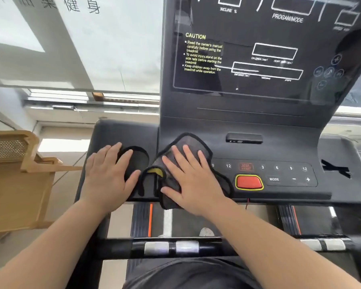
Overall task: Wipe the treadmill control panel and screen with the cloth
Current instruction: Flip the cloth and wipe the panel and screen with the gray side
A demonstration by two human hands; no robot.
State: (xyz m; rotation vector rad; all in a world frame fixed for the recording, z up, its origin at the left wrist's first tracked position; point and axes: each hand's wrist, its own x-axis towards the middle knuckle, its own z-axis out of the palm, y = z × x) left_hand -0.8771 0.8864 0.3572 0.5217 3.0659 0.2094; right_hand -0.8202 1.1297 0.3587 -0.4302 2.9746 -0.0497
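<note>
A grey cloth (193, 142) with black edging lies on the left part of the treadmill control panel (279, 174). My right hand (193, 178) presses flat on the cloth, fingers spread, covering the left row of number buttons. My left hand (111, 174) rests flat and apart from the cloth, over the rim of the left cup holder (140, 161). The dark screen (258, 53) stands upright behind the panel, with yellow caution text at its left. A red stop button (249, 182) sits just right of the cloth.
A black handlebar with silver pulse sensors (171, 248) crosses below my forearms. The belt (183, 222) runs underneath. A wooden piece of furniture (15, 180) stands at the left. A window with printed characters fills the upper left.
</note>
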